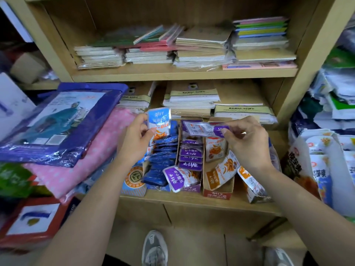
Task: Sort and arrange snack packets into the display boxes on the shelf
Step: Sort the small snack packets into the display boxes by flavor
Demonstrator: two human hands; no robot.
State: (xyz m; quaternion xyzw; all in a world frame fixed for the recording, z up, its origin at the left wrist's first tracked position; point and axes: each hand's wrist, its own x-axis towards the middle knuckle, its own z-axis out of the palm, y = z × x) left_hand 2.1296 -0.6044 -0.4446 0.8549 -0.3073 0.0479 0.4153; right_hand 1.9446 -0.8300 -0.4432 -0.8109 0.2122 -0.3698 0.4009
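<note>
In mid-frame the light-blue packet [159,123] carries white lettering and an orange picture at its foot, and to its right the purple-and-silver packet [205,129] glints. Below them run dark blue packets [163,156], purple packets [190,158] with white lettering, and orange-and-white packets [221,169]. At the left, a pink cloth [92,160] is dotted white, and the wrapped pack [96,120] over it is violet-blue. The shelf [184,72] is pale tan wood. At the upper right, a notebook stack [261,27] shows pink, green, blue and yellow edges. At the bottom is a grey shoe [154,248].

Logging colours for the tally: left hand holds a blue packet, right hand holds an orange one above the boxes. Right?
Not quite: the head view shows the right hand pinching a purple packet, not orange; the left hand does hold a blue packet.
</note>
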